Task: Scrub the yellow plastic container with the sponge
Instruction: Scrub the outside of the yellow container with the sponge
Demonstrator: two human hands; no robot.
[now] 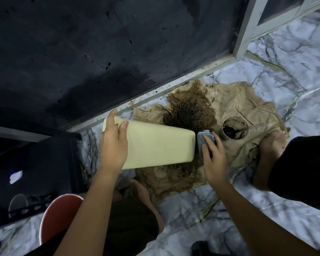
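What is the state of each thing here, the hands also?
yellow plastic container: tipped on its side, lifted at one end
sponge: pressed on container's bottom end
left hand: grips container
right hand: holds sponge
brown paper: crumpled, wet, stained
cup: upright, dark liquid, stick inside

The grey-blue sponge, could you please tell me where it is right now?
In the head view, right of centre: the grey-blue sponge sits under the right hand, against the pale yellow plastic container's end.

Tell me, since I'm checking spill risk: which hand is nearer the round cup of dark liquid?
Right hand, holding the blue sponge just left of the cup. Left hand grips the yellow container's far end.
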